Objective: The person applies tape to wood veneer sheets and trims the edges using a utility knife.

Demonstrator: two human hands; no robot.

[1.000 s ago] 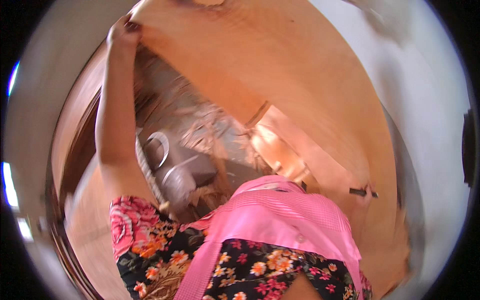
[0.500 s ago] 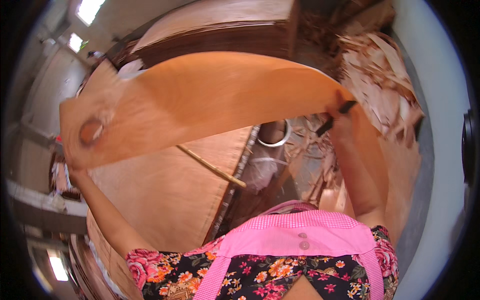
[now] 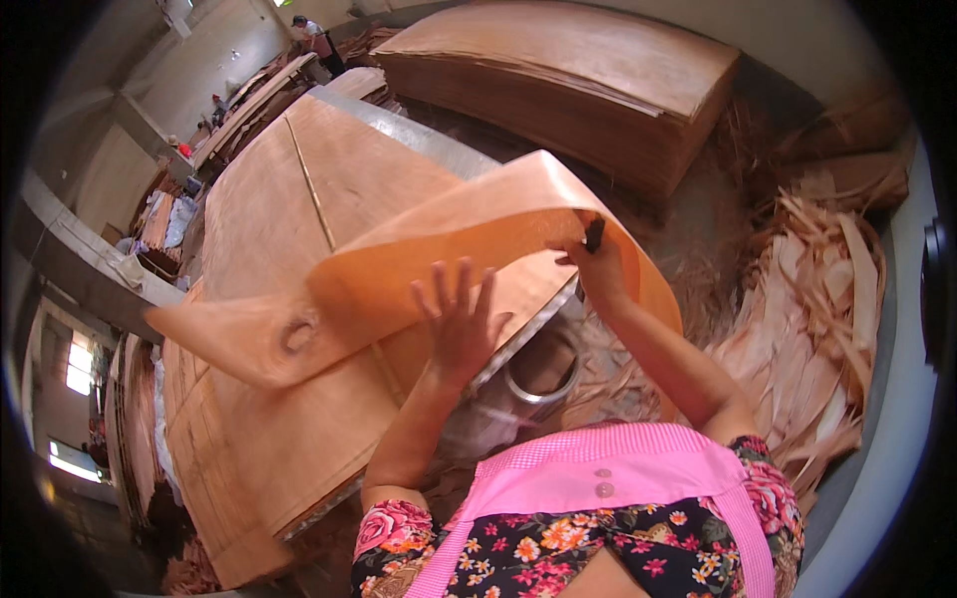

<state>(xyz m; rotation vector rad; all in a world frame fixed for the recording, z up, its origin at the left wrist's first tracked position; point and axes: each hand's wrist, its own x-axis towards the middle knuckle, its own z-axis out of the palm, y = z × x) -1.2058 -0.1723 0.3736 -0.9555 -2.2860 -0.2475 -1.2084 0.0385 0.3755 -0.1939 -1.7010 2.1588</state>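
Note:
A long, thin strip of wood veneer [image 3: 429, 264] hangs curled over the work surface, its far bend arching above my right hand and trailing down outside the right forearm. A dark knot marks its left part. My right hand [image 3: 601, 274] is closed on a short black tool whose kind I cannot make out; it is at the inner side of the strip's bend. Whether the fingers also pinch the veneer is unclear. My left hand [image 3: 461, 324] is raised with its fingers spread, holding nothing, in front of the strip's lower edge.
Under the strip lies a broad stack of veneer sheets [image 3: 269, 429] with a thin stick [image 3: 309, 184] on it. A round-rimmed container [image 3: 543, 374] stands beside its edge. Veneer scraps [image 3: 807, 309] heap at right. Another veneer stack [image 3: 558, 60] and a distant person [image 3: 317, 42] are behind.
My left hand has let go of the strip's left end and moved right. The strip has swung down and curled. My right hand has moved left, and the view has shifted.

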